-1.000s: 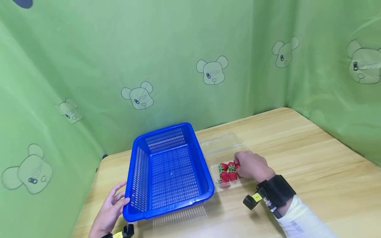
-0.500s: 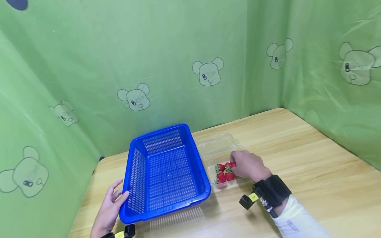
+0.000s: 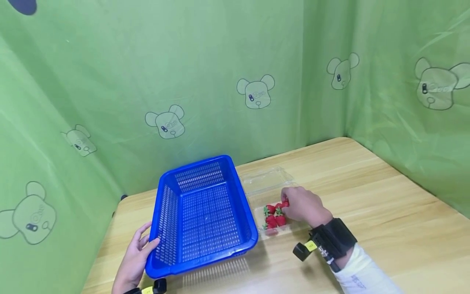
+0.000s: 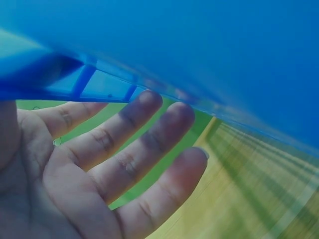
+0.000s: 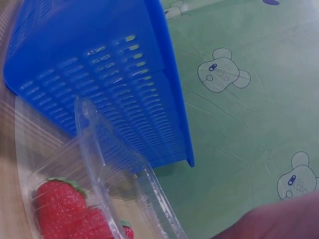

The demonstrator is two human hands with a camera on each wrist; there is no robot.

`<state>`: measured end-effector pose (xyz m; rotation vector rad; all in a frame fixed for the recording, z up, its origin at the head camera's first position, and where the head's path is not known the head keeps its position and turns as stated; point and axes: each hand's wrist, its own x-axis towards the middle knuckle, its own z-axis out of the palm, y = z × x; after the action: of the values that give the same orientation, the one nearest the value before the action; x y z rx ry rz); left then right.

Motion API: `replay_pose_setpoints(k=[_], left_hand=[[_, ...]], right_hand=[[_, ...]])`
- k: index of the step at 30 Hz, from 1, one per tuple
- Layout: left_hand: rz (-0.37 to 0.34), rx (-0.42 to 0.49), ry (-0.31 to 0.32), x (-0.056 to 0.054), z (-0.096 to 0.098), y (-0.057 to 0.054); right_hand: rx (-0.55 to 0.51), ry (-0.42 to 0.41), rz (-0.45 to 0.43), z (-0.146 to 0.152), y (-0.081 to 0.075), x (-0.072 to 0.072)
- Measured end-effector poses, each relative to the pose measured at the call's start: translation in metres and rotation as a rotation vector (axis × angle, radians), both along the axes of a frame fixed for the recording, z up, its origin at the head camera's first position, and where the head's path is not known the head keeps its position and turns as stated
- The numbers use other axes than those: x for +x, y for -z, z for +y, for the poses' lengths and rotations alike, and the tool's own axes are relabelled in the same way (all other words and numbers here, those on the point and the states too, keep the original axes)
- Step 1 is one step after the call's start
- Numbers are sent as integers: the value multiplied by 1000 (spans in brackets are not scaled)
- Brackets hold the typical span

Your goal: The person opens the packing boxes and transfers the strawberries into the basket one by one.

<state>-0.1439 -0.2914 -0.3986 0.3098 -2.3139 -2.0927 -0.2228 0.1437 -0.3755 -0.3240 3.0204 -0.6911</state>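
Note:
A blue perforated plastic basket [image 3: 209, 220] stands slightly tilted at the centre. My left hand [image 3: 134, 261] holds its near left corner, thumb over the rim. In the left wrist view the other fingers [image 4: 144, 154] reach along the underside of the rim. To the right of the basket sits a clear hinged plastic box [image 3: 293, 225] with several red strawberries [image 3: 280, 221] in it. At the box's right side my right hand [image 3: 302, 206] pinches a strawberry [image 3: 285, 203] between curled fingers and thumb. The right wrist view shows strawberries [image 5: 62, 209] behind the clear plastic wall.
The box's transparent lid [image 3: 266, 179] lies folded back behind it. A light wooden table [image 3: 374, 212] carries everything. Green curtains [image 3: 205, 73] with bear-head prints hang along the back and sides.
The head view has shifted slightly. My right hand has risen a little with the strawberry at its fingertips. The left hand keeps its place at the basket corner.

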Motion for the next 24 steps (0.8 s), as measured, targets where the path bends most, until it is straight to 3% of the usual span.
replay_pose_setpoints(k=[17,24], left_hand=[[11,37,-5,0,0,0],[-16,28,-29,-1,1,1]], right_hand=[[-9,5,10,-2,-2,0],[-19,6,11,-4,-2,0]])
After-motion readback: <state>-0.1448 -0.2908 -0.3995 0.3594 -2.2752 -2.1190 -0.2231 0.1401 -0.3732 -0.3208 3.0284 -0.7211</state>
